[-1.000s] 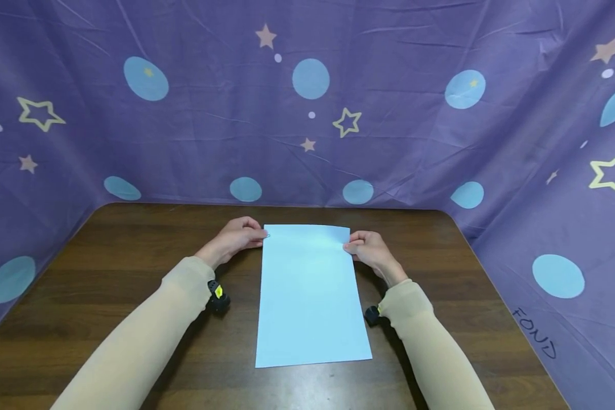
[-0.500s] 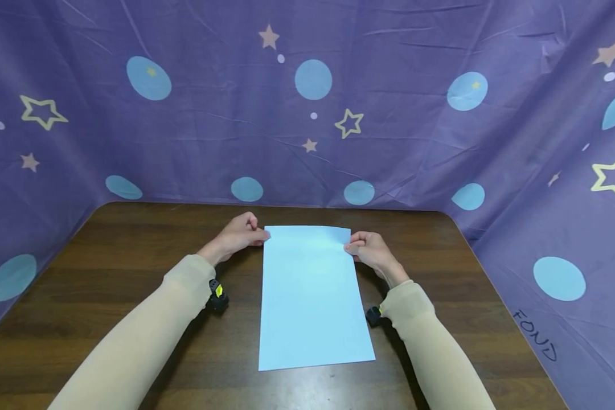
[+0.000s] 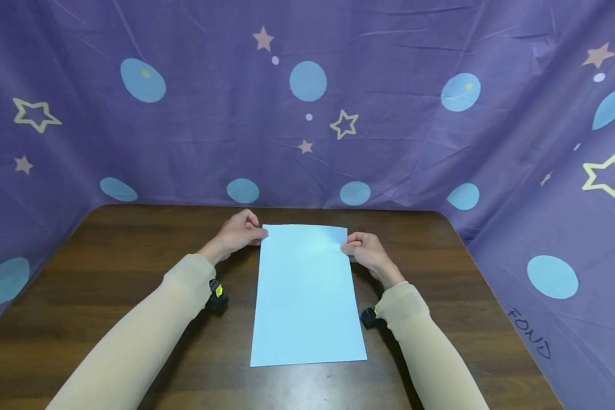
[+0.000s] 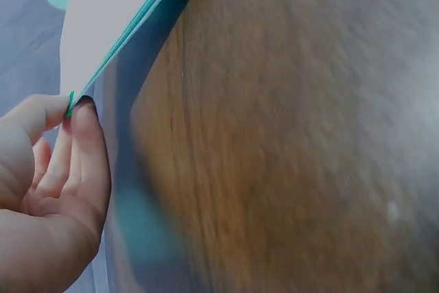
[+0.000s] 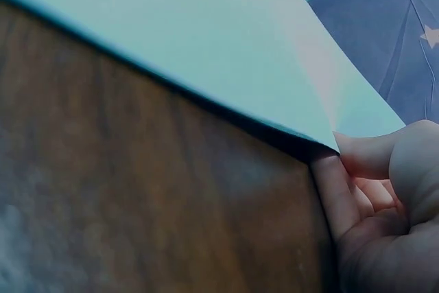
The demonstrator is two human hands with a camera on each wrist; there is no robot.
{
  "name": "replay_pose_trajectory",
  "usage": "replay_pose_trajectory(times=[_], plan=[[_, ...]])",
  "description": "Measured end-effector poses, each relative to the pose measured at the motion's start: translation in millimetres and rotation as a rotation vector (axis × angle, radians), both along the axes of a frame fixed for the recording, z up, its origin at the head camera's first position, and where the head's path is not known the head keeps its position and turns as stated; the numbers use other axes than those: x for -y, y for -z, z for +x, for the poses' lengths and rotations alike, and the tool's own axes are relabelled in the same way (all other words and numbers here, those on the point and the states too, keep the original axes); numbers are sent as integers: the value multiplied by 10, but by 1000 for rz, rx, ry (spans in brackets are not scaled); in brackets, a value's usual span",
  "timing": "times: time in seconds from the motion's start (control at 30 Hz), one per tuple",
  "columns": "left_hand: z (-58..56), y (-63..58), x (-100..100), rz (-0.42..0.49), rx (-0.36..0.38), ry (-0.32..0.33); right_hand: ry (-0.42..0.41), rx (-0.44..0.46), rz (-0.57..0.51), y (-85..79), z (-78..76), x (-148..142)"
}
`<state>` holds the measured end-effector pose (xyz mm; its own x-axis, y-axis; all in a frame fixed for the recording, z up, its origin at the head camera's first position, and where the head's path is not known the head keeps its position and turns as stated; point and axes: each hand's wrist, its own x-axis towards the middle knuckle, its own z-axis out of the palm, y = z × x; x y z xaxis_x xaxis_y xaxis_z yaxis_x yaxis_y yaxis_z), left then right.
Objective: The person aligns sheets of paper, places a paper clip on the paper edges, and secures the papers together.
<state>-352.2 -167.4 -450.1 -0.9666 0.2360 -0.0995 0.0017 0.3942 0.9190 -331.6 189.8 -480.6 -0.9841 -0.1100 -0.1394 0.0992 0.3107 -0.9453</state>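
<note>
A stack of pale blue paper sheets (image 3: 307, 296) is held lengthwise over the table, its far edge raised a little. Near its far left corner my left hand (image 3: 238, 232) pinches the sheets between thumb and fingers. In the left wrist view, the paper's layered edge (image 4: 137, 22) shows, and a small green piece (image 4: 70, 104), perhaps a paper clip, sits at the left hand's (image 4: 58, 176) thumb tip. On the far right side my right hand (image 3: 370, 250) pinches the paper, thumb on top. The right wrist view shows the fingers (image 5: 336, 193) under the paper edge.
The brown wooden table (image 3: 133, 273) extends around the paper. A purple cloth (image 3: 195, 114) with stars and blue dots hangs behind and at the sides. Black wrist cameras (image 3: 217, 299) sit at both cuffs.
The small clip-like piece visible at the far left corner a second ago is now covered by my left thumb. The paper and hands shift only slightly; both grips stay.
</note>
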Motion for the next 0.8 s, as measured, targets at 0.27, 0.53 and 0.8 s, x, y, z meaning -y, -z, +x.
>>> replay_pose_trajectory(times=[0.27, 0.53, 0.8], plan=[[45, 39, 41, 116, 123, -30, -2, -8, 31, 4, 18, 10], [56, 36, 20, 25, 48, 60, -3, -22, 35, 31, 26, -1], [70, 55, 22, -18, 14, 69, -21, -13, 18, 35, 8, -10]])
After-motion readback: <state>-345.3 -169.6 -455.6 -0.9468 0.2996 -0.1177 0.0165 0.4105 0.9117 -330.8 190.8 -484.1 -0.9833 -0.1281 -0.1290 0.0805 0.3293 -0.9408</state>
